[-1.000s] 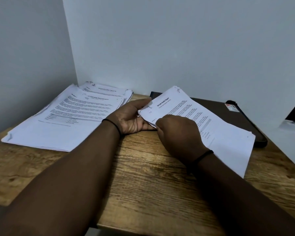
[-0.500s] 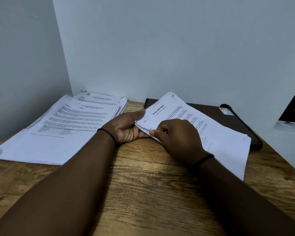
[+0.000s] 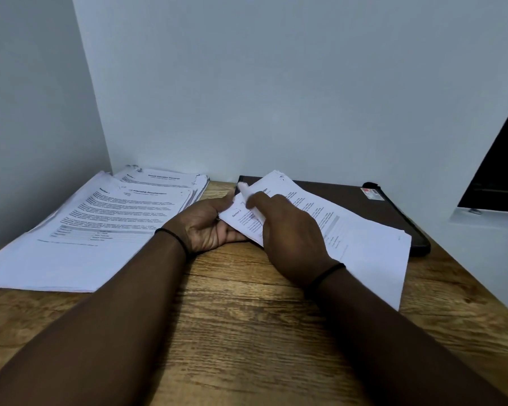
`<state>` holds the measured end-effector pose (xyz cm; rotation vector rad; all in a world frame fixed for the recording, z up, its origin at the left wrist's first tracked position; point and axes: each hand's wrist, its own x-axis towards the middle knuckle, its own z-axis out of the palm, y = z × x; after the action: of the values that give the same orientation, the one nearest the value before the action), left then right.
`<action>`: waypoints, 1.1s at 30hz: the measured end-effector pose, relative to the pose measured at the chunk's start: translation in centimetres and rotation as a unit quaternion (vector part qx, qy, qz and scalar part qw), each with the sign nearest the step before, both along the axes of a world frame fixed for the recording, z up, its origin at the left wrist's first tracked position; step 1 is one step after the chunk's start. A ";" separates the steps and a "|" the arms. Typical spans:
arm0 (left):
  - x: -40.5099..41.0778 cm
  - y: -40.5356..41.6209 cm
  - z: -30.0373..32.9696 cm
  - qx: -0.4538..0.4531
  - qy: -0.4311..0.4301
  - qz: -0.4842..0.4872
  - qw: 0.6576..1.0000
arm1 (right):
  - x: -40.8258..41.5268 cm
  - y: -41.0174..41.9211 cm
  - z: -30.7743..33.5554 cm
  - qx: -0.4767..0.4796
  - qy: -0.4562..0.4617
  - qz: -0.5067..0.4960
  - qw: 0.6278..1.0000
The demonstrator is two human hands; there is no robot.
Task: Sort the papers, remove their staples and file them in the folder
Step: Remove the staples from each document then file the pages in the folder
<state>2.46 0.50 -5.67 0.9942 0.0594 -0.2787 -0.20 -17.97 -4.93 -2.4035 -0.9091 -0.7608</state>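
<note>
**Two hands hold one bundle of papers by its corner**

The bundle of papers lies on the wooden table, partly on top of the dark folder. Its long side runs from the far left, near the wall, down to the near right. The top corner with the title points away, toward the wall.

The left hand lies on its side on the table, with its fingers curled under the near left corner of the bundle. The right hand lies on top of the same corner and folds the top page back there. The folded part is blurry.

There are two hands, one folder and one held bundle. On the left are two piles of paper, one partly on top of the other.

The folder lies flat and closed next to the back wall, and its right side is close to the table's right edge. The piles reach the left wall. The near part of the table, around the arms, is bare wood.
</note>
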 end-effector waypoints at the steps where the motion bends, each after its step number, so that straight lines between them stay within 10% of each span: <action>1: 0.1 0.0 -0.1 -0.005 0.003 -0.003 1.000 | 0.3 0.0 -0.2 0.032 -0.005 -0.015 0.999; 9: -0.3 -0.1 0.4 -0.008 0.018 0.012 1.000 | 0.9 -1.5 1.3 0.253 -0.082 -0.071 0.961; 21: 0.1 -0.1 -0.1 -0.007 0.001 0.029 1.000 | 0.1 0.7 -0.1 -0.173 -0.054 -0.029 0.983; 33: -0.3 -0.3 0.4 0.027 0.027 0.017 0.999 | 0.3 -0.1 -0.1 0.010 0.051 -0.045 0.998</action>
<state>2.20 0.17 -5.29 1.0385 0.1331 -0.2727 0.09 -18.05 -5.04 -2.4541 -0.7539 -0.6709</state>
